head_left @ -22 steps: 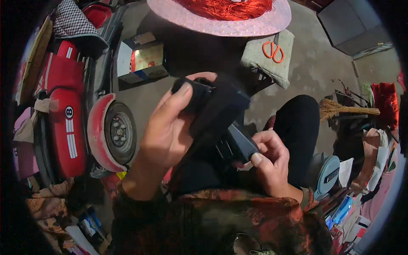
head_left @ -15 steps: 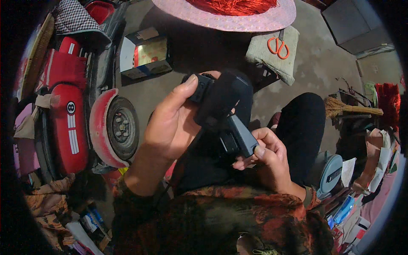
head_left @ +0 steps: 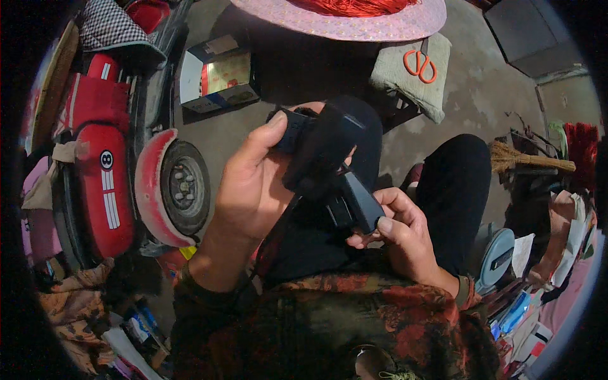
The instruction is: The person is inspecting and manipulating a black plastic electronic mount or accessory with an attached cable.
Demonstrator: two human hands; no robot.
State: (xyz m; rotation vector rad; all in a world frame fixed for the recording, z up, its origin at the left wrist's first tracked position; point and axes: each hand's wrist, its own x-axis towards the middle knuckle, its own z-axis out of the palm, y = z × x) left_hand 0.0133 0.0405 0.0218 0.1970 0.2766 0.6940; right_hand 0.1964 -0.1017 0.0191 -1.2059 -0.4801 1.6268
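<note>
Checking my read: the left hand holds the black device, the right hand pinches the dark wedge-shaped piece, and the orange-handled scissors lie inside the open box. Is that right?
Not the scissors: the head view shows the orange-handled scissors lying on the pale cloth, not inside the open box. The left hand holds the black device, and the right hand pinches the dark wedge-shaped piece.

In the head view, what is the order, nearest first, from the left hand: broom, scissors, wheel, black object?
From the left hand:
1. Black object, held in it
2. Wheel, to its left
3. Scissors, ahead to the right
4. Broom, farther right
</note>
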